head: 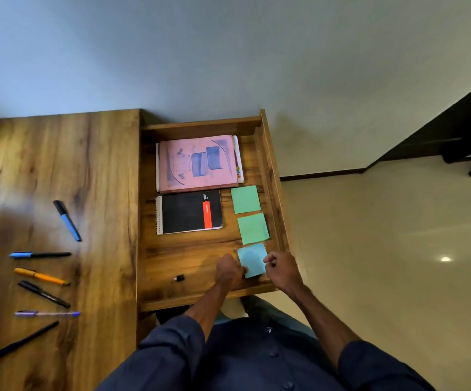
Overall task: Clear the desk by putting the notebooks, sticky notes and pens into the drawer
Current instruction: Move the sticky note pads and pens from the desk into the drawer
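Placement in drawer: with blue sticky notes pinched in left grip and right grip, lower flat, in line with green pads.

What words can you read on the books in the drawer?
Pink notebook: big print on the cover, too blurred to read.
Black spiral notebook: a word on its red stripe and small white print beside it, too small to read.
Nothing can be quoted.

Six pens lie left of the drawer; inside it, three sticky-note pads and two notebooks, perhaps a third beneath.
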